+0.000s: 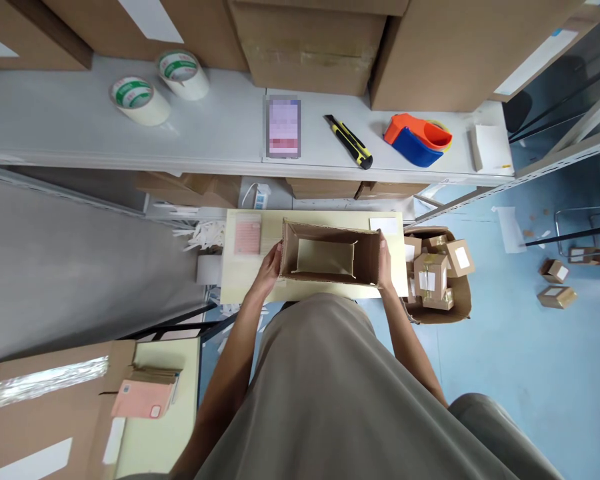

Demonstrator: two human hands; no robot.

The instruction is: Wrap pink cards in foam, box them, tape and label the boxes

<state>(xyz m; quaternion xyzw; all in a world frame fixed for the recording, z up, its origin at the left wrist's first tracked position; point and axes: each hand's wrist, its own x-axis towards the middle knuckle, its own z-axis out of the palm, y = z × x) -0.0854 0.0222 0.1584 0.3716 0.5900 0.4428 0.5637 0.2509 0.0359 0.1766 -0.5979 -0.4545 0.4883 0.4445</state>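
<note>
An unfolded cardboard box (369,257) is held over the pale yellow table (247,280), its top facing me. Through its inside the pale tabletop shows, so the bottom looks open. My left hand (269,268) grips the box's left end, and my right hand (385,261) grips the right end. Fingers of both hands are partly hidden behind the cardboard. On the table, a pink printed sheet or pad (248,235) lies left of the box, and a white label (384,225) lies near the far right corner.
A grey shelf (230,143) beyond the table carries tape rolls (139,101), a phone-like blurred object (283,127), a utility knife (349,141) and an orange-blue tape dispenser (417,140). A large carton (460,308) of small boxes stands right. Pink booklets (139,399) lie lower left.
</note>
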